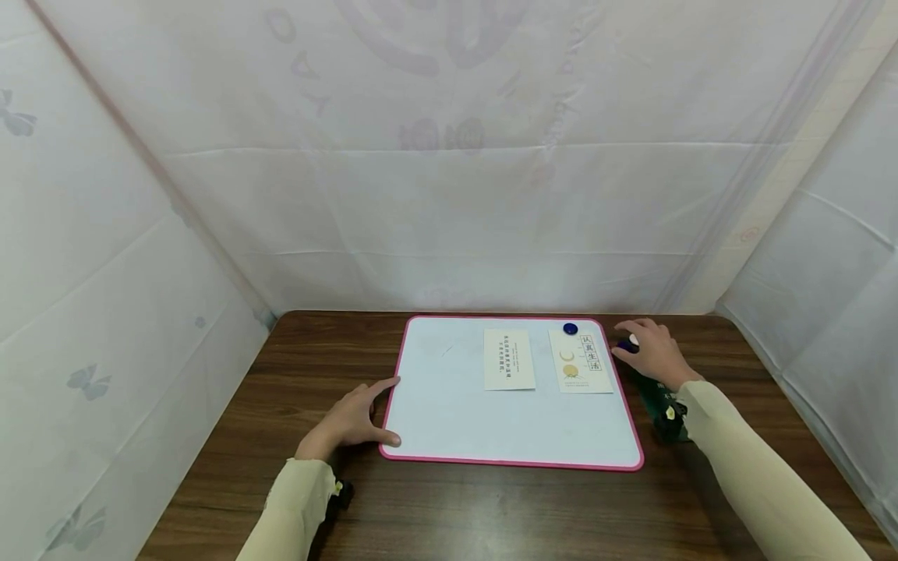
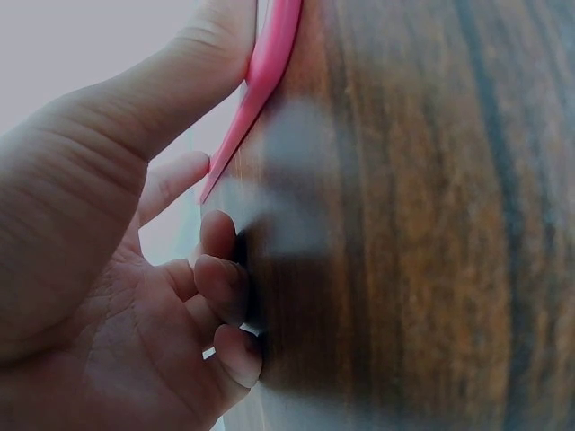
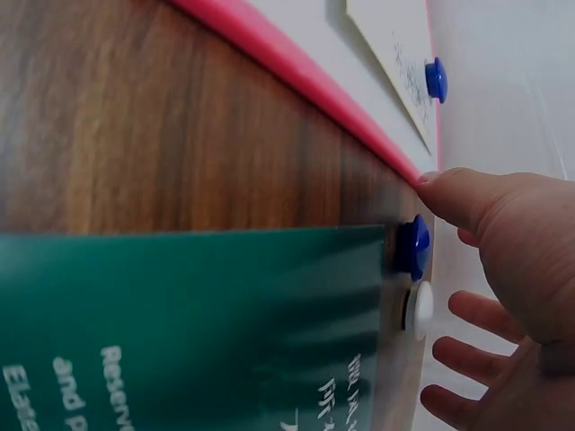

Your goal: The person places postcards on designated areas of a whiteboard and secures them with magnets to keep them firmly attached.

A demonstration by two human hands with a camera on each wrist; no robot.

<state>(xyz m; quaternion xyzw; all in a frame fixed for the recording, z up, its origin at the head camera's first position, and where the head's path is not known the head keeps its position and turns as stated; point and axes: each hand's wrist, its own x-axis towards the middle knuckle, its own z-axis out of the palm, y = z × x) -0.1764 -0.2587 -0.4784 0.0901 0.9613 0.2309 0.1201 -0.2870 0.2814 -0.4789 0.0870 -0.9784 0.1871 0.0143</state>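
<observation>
A whiteboard (image 1: 449,425) with a pink rim lies flat on the wooden table. My left hand (image 1: 347,419) is at its left edge, thumb and index fingertip spread and touching the rim, the other fingertips near the tabletop. Beyond the right edge, my right hand (image 1: 654,354) hovers with fingers spread; its thumb touches the rim in the right wrist view. Beneath that hand are a blue magnet (image 3: 416,247) and a white magnet (image 3: 420,310). On the board, one blue magnet (image 1: 570,329) sits at the top of an illustrated card (image 1: 589,382); a text card (image 1: 510,378) lies left of it.
A green printed sheet (image 3: 225,305) lies on the table right of the board, partly under my right forearm. The wooden table (image 1: 491,510) extends in front of the board. White patterned cloth walls (image 1: 449,226) stand behind and at both sides.
</observation>
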